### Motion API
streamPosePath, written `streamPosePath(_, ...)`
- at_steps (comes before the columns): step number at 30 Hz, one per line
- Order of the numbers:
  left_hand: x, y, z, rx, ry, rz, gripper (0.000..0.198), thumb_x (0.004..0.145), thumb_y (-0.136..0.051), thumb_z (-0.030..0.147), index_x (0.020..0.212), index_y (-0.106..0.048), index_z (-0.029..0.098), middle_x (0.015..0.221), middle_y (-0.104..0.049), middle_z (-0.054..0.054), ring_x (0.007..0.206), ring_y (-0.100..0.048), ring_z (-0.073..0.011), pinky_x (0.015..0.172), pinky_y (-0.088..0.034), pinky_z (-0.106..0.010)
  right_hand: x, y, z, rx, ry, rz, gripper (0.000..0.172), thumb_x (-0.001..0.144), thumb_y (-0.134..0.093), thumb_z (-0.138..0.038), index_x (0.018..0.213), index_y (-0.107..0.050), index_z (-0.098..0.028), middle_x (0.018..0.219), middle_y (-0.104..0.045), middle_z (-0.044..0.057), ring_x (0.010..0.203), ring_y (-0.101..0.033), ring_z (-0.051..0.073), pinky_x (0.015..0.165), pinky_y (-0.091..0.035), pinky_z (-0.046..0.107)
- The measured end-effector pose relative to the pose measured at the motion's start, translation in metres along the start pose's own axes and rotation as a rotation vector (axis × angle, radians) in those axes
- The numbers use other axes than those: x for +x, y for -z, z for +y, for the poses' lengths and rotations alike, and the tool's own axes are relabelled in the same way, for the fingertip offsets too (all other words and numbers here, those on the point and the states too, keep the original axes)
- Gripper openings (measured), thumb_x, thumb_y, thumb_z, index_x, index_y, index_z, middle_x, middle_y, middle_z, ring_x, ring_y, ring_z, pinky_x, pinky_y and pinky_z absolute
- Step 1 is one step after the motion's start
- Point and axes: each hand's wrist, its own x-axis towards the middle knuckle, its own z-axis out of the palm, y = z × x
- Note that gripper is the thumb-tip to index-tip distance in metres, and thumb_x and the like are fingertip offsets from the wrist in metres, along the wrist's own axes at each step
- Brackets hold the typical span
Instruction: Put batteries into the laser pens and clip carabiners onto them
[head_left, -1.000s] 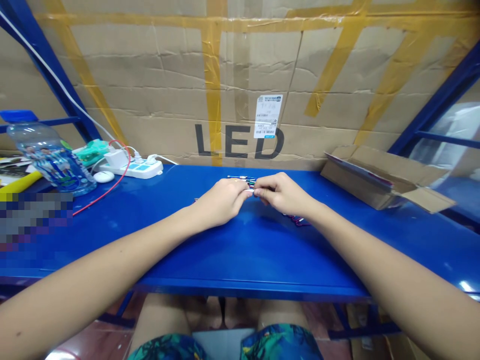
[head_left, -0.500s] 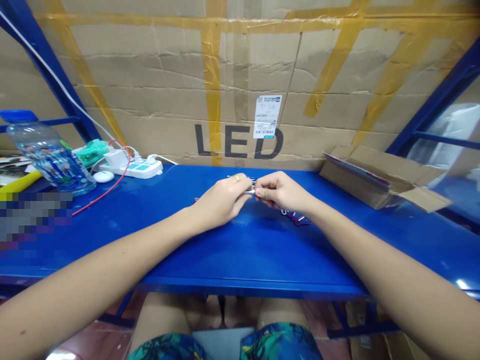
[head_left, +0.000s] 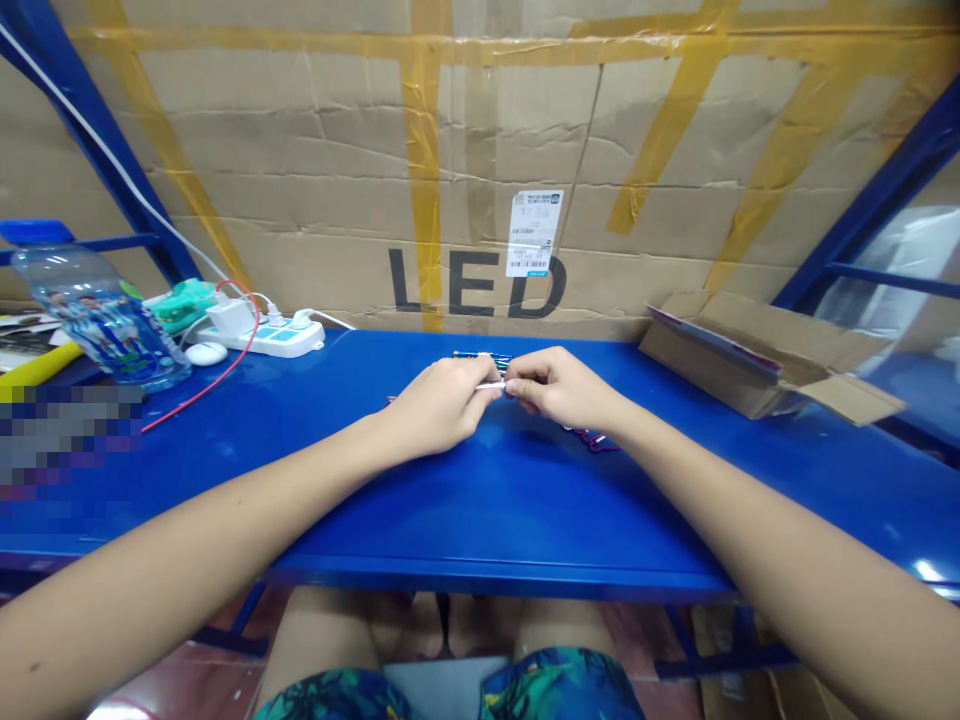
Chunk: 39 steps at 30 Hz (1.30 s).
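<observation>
Between thumb and fingers, my left hand (head_left: 442, 405) pinches a thin white stick (head_left: 490, 386) that points to the right. The fingertips of my right hand (head_left: 559, 388) close on the stick's right end. Behind the hands, several slim pens (head_left: 480, 355) with dark and green parts lie on the blue table (head_left: 480, 510), partly hidden by my fingers. Small purple and silver pieces (head_left: 596, 440) rest on the table below my right wrist. Another small dark piece shows just left of my left hand.
At the left are a water bottle (head_left: 101, 315), a white power strip (head_left: 281, 335), a red cable (head_left: 225, 378) and a yellow object (head_left: 37, 370). An open cardboard box (head_left: 720, 375) sits at the right. A large LED carton (head_left: 315, 180) stands behind.
My left hand's fingers have lowered slightly, and more of the white stick and of the pens behind shows. My right hand has shifted slightly left, covering more of the purple pieces.
</observation>
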Motion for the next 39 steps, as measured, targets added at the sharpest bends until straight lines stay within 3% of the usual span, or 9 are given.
streamPosePath(5, -0.002, 0.0, 0.0, 0.007, -0.114, 0.054, 0.011, 0.097, -0.05, 0.018, 0.092, -0.059, 0.015, 0.091, -0.07, -0.008, 0.08, -0.064, -0.0198, 0.072, -0.047, -0.031, -0.002, 0.001, -0.004, 0.15, -0.081, -0.041, 0.024, 0.081, -0.057, -0.026, 0.059, -0.051, -0.018, 0.047, -0.05, -0.004, 0.042, -0.039, 0.008, 0.046, -0.03, 0.023)
streamPosePath(13, -0.005, -0.003, -0.001, 0.219, -0.286, 0.123, 0.016, 0.099, -0.044, 0.019, 0.089, -0.055, 0.015, 0.083, -0.066, -0.009, 0.074, -0.063, -0.0203, 0.066, -0.046, -0.03, 0.001, 0.001, 0.005, 0.447, -0.184, -0.064, 0.012, 0.072, -0.062, -0.022, 0.062, -0.059, -0.016, 0.042, -0.045, -0.005, 0.036, -0.03, 0.006, 0.038, -0.02, 0.021)
streamPosePath(18, -0.003, 0.0, 0.0, 0.343, -0.334, 0.118, 0.019, 0.101, -0.039, 0.017, 0.089, -0.054, 0.016, 0.082, -0.065, -0.01, 0.075, -0.063, -0.0219, 0.067, -0.047, -0.032, 0.002, -0.002, 0.003, 0.6, -0.257, -0.091, 0.013, 0.069, -0.063, -0.023, 0.06, -0.056, -0.017, 0.044, -0.04, -0.006, 0.037, -0.025, 0.006, 0.038, -0.014, 0.022)
streamPosePath(21, -0.001, 0.002, -0.002, 0.308, -0.268, 0.08, 0.016, 0.1, -0.04, 0.019, 0.093, -0.054, 0.016, 0.089, -0.065, -0.01, 0.08, -0.064, -0.0221, 0.07, -0.049, -0.033, 0.0, 0.008, -0.005, 0.405, -0.227, -0.116, 0.019, 0.075, -0.063, -0.033, 0.066, -0.058, -0.018, 0.045, -0.041, -0.006, 0.039, -0.029, 0.008, 0.04, -0.021, 0.024)
streamPosePath(23, 0.001, 0.004, -0.004, 0.242, -0.198, 0.077, 0.011, 0.1, -0.044, 0.02, 0.097, -0.054, 0.015, 0.093, -0.066, -0.009, 0.083, -0.064, -0.0216, 0.072, -0.05, -0.033, -0.002, 0.022, -0.009, 0.074, -0.181, -0.121, 0.026, 0.079, -0.065, -0.04, 0.068, -0.06, -0.017, 0.052, -0.048, -0.003, 0.046, -0.038, 0.01, 0.046, -0.027, 0.025)
streamPosePath(25, 0.002, 0.006, -0.005, 0.185, -0.133, 0.091, 0.009, 0.099, -0.047, 0.02, 0.1, -0.055, 0.016, 0.095, -0.066, -0.008, 0.084, -0.064, -0.0208, 0.073, -0.05, -0.032, -0.004, 0.037, -0.008, -0.22, -0.164, -0.018, 0.034, 0.081, -0.064, -0.046, 0.064, -0.058, -0.017, 0.055, -0.049, -0.002, 0.052, -0.039, 0.01, 0.05, -0.027, 0.026)
streamPosePath(28, 0.002, 0.008, -0.007, 0.146, -0.065, 0.107, 0.008, 0.098, -0.049, 0.02, 0.1, -0.056, 0.016, 0.095, -0.067, -0.007, 0.084, -0.064, -0.0203, 0.074, -0.049, -0.033, -0.007, 0.052, -0.001, -0.492, -0.299, -0.112, 0.038, 0.083, -0.062, -0.044, 0.058, -0.056, -0.017, 0.055, -0.049, -0.001, 0.053, -0.039, 0.012, 0.053, -0.027, 0.028)
streamPosePath(34, 0.001, 0.009, -0.007, 0.12, -0.046, 0.088, 0.012, 0.098, -0.049, 0.023, 0.1, -0.059, 0.016, 0.098, -0.069, -0.007, 0.086, -0.064, -0.0206, 0.075, -0.049, -0.034, -0.007, 0.045, 0.003, -0.66, -0.509, -0.395, 0.021, 0.077, -0.068, -0.037, 0.072, -0.069, -0.017, 0.071, -0.068, 0.006, 0.061, -0.055, 0.017, 0.055, -0.034, 0.029)
streamPosePath(39, 0.0, 0.01, -0.002, 0.105, -0.075, 0.107, 0.013, 0.098, -0.049, 0.023, 0.101, -0.059, 0.016, 0.099, -0.069, -0.007, 0.087, -0.064, -0.0205, 0.076, -0.049, -0.034, -0.006, 0.03, -0.004, -0.588, -0.432, -0.414, 0.008, 0.074, -0.064, -0.023, 0.074, -0.069, -0.016, 0.069, -0.067, 0.004, 0.058, -0.053, 0.015, 0.053, -0.033, 0.027)
